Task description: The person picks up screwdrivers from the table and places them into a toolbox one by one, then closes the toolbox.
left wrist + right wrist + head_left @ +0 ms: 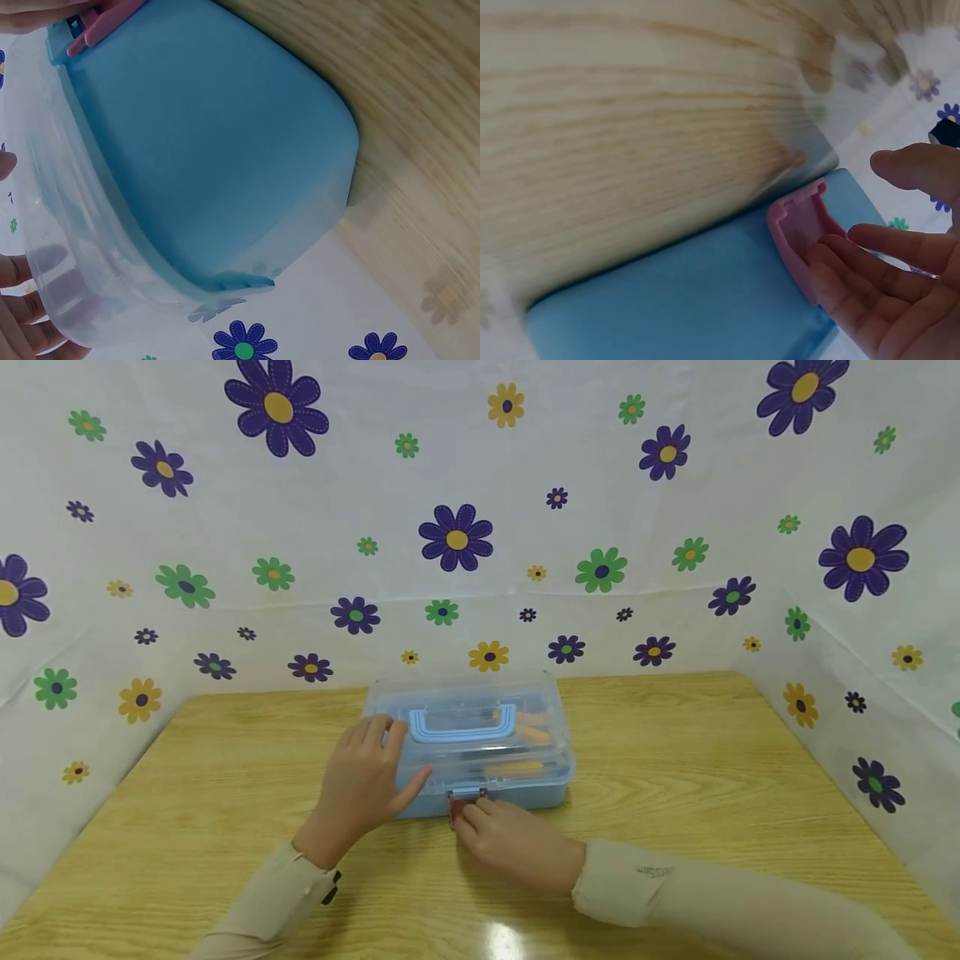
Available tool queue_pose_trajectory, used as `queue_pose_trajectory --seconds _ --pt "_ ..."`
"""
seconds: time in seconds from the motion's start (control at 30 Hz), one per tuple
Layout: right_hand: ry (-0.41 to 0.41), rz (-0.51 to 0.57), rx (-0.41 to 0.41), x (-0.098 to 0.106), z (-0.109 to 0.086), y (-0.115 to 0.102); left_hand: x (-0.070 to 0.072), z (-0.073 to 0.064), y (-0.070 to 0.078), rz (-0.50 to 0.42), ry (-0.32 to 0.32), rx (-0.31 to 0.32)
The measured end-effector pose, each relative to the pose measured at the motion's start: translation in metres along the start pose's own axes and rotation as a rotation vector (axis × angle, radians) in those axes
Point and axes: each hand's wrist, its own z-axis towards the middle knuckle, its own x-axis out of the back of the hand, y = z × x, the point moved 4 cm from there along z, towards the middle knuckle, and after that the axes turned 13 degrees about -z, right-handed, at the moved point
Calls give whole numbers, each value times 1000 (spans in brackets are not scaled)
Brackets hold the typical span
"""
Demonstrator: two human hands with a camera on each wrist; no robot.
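Observation:
A storage box with a light blue base (525,795) and a clear lid (465,683) stands on the table, the lid down over it. A blue handle (463,727) lies on top. My left hand (363,781) rests on the lid's left side, fingers spread over it and thumb towards the front edge. At the front, a pink latch (799,240) is swung away from the box wall. My right hand (889,292) touches the latch's inner side with its fingertips, thumb held apart. Through the lid, orange-yellow items (517,768) show; their kind is unclear.
The wooden table (712,777) extends on both sides of the box. Behind and beside it hangs a white cloth (510,460) printed with flowers.

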Motion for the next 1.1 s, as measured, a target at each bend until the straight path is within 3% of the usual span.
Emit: queue_pose_trajectory --seconds 0.13,0.37,0.53,0.9,1.0,1.1 --pt "-10 -12 0 -4 2 -5 0 -1 -2 7 4 30" --pt "-27 14 -8 -10 2 -10 1 0 -3 25 12 29" --pt "0 102 -13 -6 3 -9 -1 0 -4 26 -11 36" --pt "279 474 -169 21 4 22 -4 1 -7 12 -73 46" --pt "338 474 -205 24 4 33 -4 1 -7 10 -75 45" --pt "402 408 -227 24 5 42 -5 0 -6 6 -78 48"
